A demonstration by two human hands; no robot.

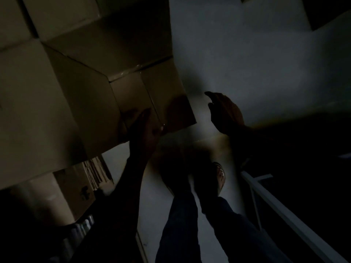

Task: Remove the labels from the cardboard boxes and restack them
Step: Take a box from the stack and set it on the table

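The scene is very dim. A stack of brown cardboard boxes [62,88] fills the upper left of the head view. My left hand [146,130] lies flat against the lower corner of the nearest box [152,95], fingers pointing up. My right hand [226,112] hovers to the right of that box, apart from it, fingers spread and holding nothing. No label is visible on the box faces in this light.
More boxes [76,190] and flattened cardboard [96,173] stand lower left. My legs and a sandalled foot [220,177] are over a pale floor [256,63]. A white rail [284,215] slants across the lower right, with dark shapes beyond.
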